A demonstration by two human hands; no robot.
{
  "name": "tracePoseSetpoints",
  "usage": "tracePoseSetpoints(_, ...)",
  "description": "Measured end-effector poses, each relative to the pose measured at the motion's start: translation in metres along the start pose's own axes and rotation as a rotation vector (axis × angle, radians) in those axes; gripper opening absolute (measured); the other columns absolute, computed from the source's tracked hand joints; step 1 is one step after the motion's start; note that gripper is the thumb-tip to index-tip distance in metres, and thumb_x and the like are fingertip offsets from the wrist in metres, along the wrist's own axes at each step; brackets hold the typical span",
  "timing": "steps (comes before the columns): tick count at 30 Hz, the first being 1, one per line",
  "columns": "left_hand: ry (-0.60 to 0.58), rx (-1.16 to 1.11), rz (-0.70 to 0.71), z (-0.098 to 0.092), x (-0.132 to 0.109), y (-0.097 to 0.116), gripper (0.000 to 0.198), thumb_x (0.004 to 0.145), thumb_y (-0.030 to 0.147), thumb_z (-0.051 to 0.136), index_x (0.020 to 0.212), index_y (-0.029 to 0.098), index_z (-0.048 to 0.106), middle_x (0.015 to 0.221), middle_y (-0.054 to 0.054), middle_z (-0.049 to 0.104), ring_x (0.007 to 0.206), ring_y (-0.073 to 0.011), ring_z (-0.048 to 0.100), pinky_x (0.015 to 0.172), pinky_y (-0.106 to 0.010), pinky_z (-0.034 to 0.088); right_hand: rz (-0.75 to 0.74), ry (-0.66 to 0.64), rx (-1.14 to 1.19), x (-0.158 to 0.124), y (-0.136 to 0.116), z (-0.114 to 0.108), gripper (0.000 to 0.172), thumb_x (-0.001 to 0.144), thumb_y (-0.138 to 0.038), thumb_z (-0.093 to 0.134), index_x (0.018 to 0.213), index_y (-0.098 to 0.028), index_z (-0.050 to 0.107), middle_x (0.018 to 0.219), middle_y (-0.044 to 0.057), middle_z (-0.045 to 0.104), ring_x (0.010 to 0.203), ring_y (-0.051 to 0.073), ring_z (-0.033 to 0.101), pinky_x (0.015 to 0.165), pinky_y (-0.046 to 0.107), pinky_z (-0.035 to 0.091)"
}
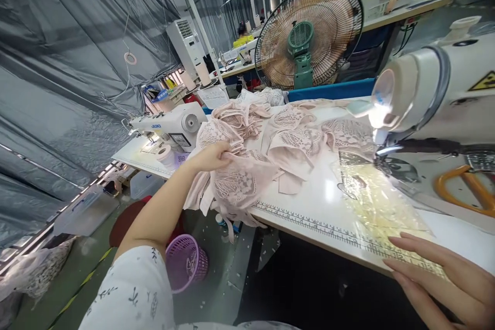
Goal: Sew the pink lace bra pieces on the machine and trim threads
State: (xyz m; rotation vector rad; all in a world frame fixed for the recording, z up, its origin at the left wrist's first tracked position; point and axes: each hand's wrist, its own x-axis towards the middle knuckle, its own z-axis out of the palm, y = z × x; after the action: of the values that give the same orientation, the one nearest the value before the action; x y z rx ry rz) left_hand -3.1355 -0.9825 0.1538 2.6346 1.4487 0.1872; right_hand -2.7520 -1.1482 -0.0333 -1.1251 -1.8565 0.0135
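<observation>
My left hand (214,157) is closed on a pale pink lace bra (240,180), with the thumb on top of its edge. The bra hangs partly over the front edge of the table. Behind that hand lies a heap of more pink lace pieces (240,116), and further lace cups (296,142) spread to the right. My right hand (444,273) has its fingers stretched out, over the front edge of the table beside a clear bag with yellow contents (377,201). Nothing shows in its fingers. The lit sewing machine head (417,87) stands above the bag.
Orange-handled scissors (467,185) lie by the machine at the right. A printed ruler (305,221) runs along the table's front edge. A large fan (309,36) stands behind the table. Another sewing machine (170,124) is at the left, and a purple basket (186,263) sits on the floor.
</observation>
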Motion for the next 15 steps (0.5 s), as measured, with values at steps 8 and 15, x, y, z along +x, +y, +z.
tracePoseSetpoints(8, 0.646, -0.842, 0.000, -0.055, -0.022, 0.005, 0.029, 0.074, 0.044, 0.072, 0.082, 0.023, 0.053, 0.074, 0.003, 0.063, 0.071, -0.0149, 0.058, 0.067, -0.031, 0.050, -0.101, -0.003, 0.000, 0.037, -0.035, 0.000, 0.015, 0.090, -0.033, 0.050, 0.092, -0.030, 0.064, 0.111, 0.006, 0.065, 0.092, 0.025, 0.068, 0.069, 0.039, 0.061)
tracePoseSetpoints(15, 0.590, -1.373, -0.061, -0.013, -0.021, 0.107, 0.046, 0.064, 0.046, 0.077, 0.096, 0.020, 0.058, 0.094, -0.006, 0.071, 0.105, -0.0309, 0.064, 0.086, -0.043, 0.053, 0.115, -0.021, 0.233, 0.064, -0.056, 0.003, 0.048, 0.090, -0.053, 0.050, 0.132, -0.030, 0.051, 0.117, 0.006, 0.067, 0.098, 0.025, 0.068, 0.069, 0.031, 0.061)
